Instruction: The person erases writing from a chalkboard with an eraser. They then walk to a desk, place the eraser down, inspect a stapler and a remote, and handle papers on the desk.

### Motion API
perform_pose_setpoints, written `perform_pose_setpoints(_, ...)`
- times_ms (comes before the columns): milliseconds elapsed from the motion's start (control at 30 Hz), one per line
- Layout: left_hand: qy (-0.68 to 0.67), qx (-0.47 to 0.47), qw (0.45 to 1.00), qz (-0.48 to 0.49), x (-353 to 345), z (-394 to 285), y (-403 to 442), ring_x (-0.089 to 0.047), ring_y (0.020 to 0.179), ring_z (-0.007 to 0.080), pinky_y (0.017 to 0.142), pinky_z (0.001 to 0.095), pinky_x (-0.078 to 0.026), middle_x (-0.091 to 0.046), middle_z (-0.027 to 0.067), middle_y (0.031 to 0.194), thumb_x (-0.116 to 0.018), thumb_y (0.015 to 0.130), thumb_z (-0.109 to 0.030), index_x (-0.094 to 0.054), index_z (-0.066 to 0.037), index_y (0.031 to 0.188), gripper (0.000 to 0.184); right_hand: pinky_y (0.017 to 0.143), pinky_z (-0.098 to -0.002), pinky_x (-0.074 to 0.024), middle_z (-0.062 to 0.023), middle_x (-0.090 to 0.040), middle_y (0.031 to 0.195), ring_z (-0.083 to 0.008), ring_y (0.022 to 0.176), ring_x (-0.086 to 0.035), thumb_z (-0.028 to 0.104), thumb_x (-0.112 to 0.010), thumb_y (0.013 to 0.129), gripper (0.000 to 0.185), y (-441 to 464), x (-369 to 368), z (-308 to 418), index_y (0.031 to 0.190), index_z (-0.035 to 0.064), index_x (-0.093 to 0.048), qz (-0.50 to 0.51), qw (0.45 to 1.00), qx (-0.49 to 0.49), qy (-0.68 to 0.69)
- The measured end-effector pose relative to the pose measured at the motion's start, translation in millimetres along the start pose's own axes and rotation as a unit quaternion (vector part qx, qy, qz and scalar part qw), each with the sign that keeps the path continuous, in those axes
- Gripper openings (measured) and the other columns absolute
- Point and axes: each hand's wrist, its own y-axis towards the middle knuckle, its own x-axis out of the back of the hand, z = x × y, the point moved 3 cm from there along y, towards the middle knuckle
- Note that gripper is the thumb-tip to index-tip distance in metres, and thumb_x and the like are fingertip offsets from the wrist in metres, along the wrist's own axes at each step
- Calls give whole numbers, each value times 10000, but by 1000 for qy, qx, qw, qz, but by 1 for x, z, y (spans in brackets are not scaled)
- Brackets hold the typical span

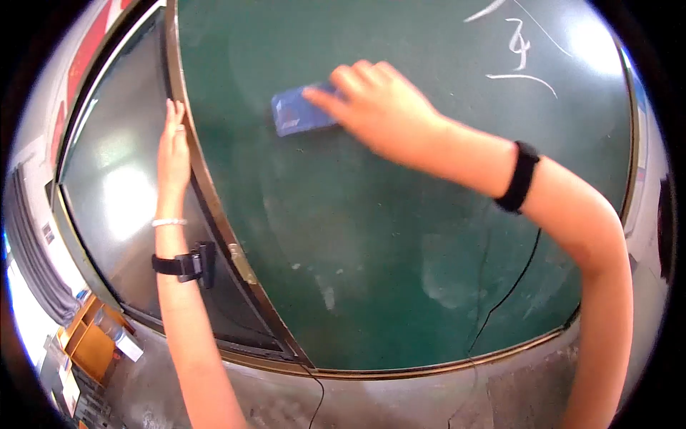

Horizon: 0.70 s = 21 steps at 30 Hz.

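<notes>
My right hand [368, 104] grips a blue eraser [293, 112] and holds it against the upper left part of the green chalkboard [386, 264]. The fingers cover the eraser's right end. My left hand [174, 150] lies with its fingers stretched upward on the metal edge of the board frame [207, 187], holding nothing. White chalk marks [519, 44] stand at the upper right of the board, and faint smudges show lower down.
A dark glossy panel [118, 186] adjoins the board on the left. Black cables hang down in front of the board and below it. At the lower left are a wooden cabinet [89, 343] and a grey curtain [39, 250].
</notes>
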Motion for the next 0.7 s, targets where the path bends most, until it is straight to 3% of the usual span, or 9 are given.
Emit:
perform_pose_setpoints(67,-52,9,998,22,2,0,1,-189,1461,233,1186,350,-141,-194,92,1587,-258,1027,-328,-389,-120,1464,502,767,-404,-501,-119,-565,981,-299,929,-589,173,-641,761,437,-10,19,-53,1192,117,-598,31,997,-69,-9)
perform_pose_setpoints(133,-40,2,999,25,0,-2,-2,-239,1441,240,1180,353,-169,-251,95,1565,-288,1006,-249,-357,-115,1477,494,849,-435,-486,-160,-555,1011,-327,956,-575,204,-671,778,582,-22,30,-119,1334,141,-511,-20,995,-83,-51)
perform_pose_setpoints(167,-33,-2,999,25,-1,-2,-2,-264,1432,244,1177,355,-183,-280,97,1554,-303,995,-210,-341,-112,1483,499,795,-420,-505,-213,-572,1040,-358,932,-604,219,-606,825,446,-12,49,-132,1244,68,-582,108,962,-238,-82)
perform_pose_setpoints(267,24,-32,999,17,-7,-2,-4,-315,1410,258,1169,366,-218,-329,100,1535,-346,969,-120,-311,-118,1495,528,848,-442,-495,-238,-558,1068,-401,923,-601,245,-615,827,552,-16,52,-153,1329,58,-485,120,912,-380,-98)
perform_pose_setpoints(333,111,-79,991,0,-14,-4,-11,-318,1406,272,1164,379,-230,-315,102,1541,-374,957,-98,-317,-141,1495,543,845,-433,-486,-164,-548,1017,-335,961,-577,244,-696,776,599,-15,31,-128,1337,148,-508,91,934,-334,-87)
perform_pose_setpoints(400,137,-64,989,1,-18,0,-16,-298,1414,285,1159,383,-243,-285,78,1557,-406,949,-83,-325,-174,1494,559,833,-437,-486,-166,-538,1024,-337,958,-578,271,-702,778,600,-10,17,-84,1334,151,-511,95,960,-258,-56)
perform_pose_setpoints(467,143,-40,989,7,-22,9,-19,-293,1418,280,1156,451,-235,-254,34,1574,-388,977,-142,-296,-202,1506,541,803,-426,-494,-175,-570,1014,-328,998,-574,273,-707,734,587,-7,-6,-52,1274,108,-548,16,986,-159,-42)
perform_pose_setpoints(567,236,9,972,6,-23,7,-21,-291,1421,264,1139,552,-212,-215,-19,1587,-371,1011,-259,-261,-230,1517,519,809,-419,-486,-178,-565,1034,-319,974,-577,276,-700,743,590,-2,6,-71,1286,112,-535,17,991,-131,-10)
perform_pose_setpoints(700,294,-5,955,-32,-28,2,-26,-304,1417,242,1115,624,-188,-215,-40,1586,-369,1017,-386,-256,-266,1517,526,799,-448,-509,-177,-543,1024,-353,918,-608,335,-668,813,599,-23,20,-154,1356,155,-494,21,964,-244,-102)
